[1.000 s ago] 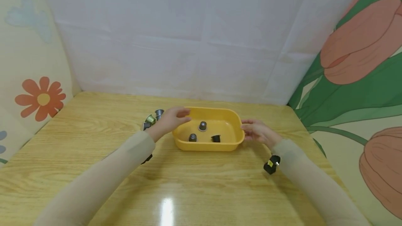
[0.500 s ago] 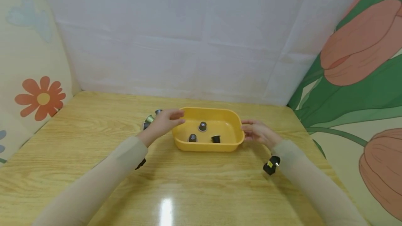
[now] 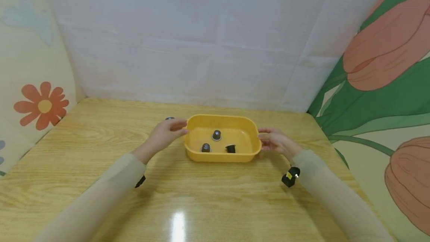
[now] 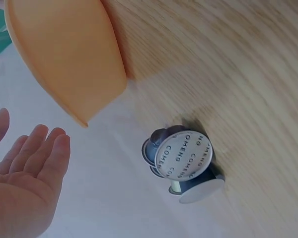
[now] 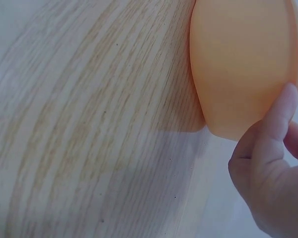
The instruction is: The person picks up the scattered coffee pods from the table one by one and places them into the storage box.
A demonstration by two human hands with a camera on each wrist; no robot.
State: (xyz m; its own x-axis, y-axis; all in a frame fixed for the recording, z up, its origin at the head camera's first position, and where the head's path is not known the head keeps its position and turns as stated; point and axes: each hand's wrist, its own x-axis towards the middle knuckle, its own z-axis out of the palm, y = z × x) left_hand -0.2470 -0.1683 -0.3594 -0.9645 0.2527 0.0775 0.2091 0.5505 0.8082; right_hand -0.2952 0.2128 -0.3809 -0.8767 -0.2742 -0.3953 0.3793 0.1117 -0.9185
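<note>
A yellow plastic basin [image 3: 221,157] stands on the table with three dark coffee capsules inside: one at the middle [image 3: 216,135], one at front left [image 3: 206,147] and a black one lying tipped [image 3: 230,148]. At the basin's left end my left hand [image 3: 160,139] is held with its fingers extended and nothing in it; a gap separates it from the basin in the left wrist view. My right hand [image 3: 277,142] touches the basin's right end, fingers against the outer wall near the rim. Several more coffee capsules [image 4: 184,155] cluster beside my left hand, mostly hidden behind it in the head view.
The wood-grain table [image 3: 201,193] reaches back to a white cloth backdrop [image 3: 188,47]. Panels with painted flowers flank it on the left [image 3: 43,105] and right [image 3: 379,47]. Black wrist cameras show under both sleeves, the right one [image 3: 290,176] more fully.
My left hand has drawn back leftward from over the basin's left rim to just outside it, now covering most of the capsule cluster. The right hand and basin have stayed put.
</note>
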